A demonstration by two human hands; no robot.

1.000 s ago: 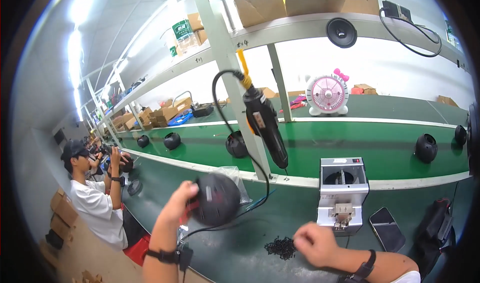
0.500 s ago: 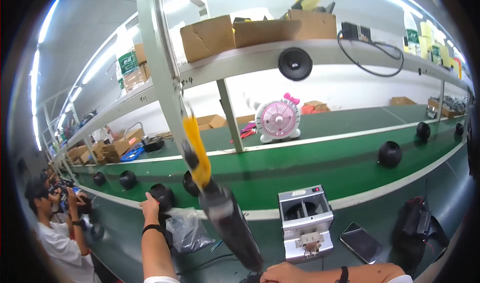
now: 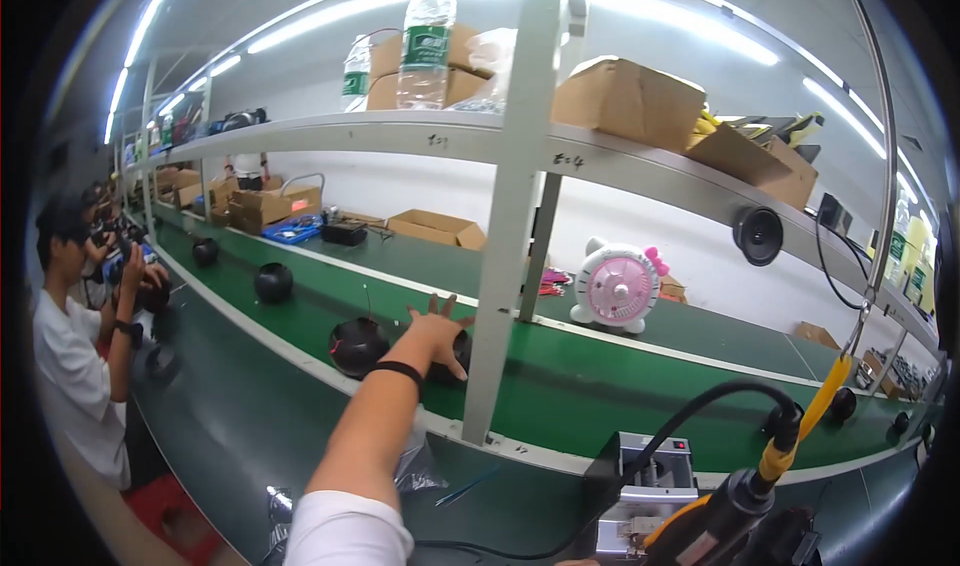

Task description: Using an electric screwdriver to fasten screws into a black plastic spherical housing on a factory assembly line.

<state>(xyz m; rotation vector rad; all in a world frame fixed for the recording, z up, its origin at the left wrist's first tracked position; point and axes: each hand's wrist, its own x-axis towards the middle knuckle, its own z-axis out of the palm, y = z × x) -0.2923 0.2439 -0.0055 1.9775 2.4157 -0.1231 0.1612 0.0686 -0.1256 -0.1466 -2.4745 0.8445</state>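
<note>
My left hand [image 3: 438, 334] reaches out over the green conveyor belt, fingers spread. It is at a round black housing [image 3: 462, 348], partly hidden by the hand and the shelf post; whether they touch I cannot tell. Just left of my wrist, another round black housing [image 3: 358, 347] with a thin red wire sits on the belt. Of my right hand [image 3: 578, 563] only a sliver of skin shows at the lower edge, its fingers out of sight. Near it, a black power screwdriver [image 3: 728, 516] hangs by a yellow strap, its cable looping left.
A silver bench machine [image 3: 650, 476] stands behind the screwdriver. The white shelf post [image 3: 510, 226] rises right of my left hand. More round black housings [image 3: 273, 282] are on the belt. A pink and white fan [image 3: 618, 286] stands beyond it. A person [image 3: 80, 356] works at left.
My view has swung left. My left hand has gone from the housing at the belt's near edge to one further in, its fingers now spread. My right hand has nearly left the picture.
</note>
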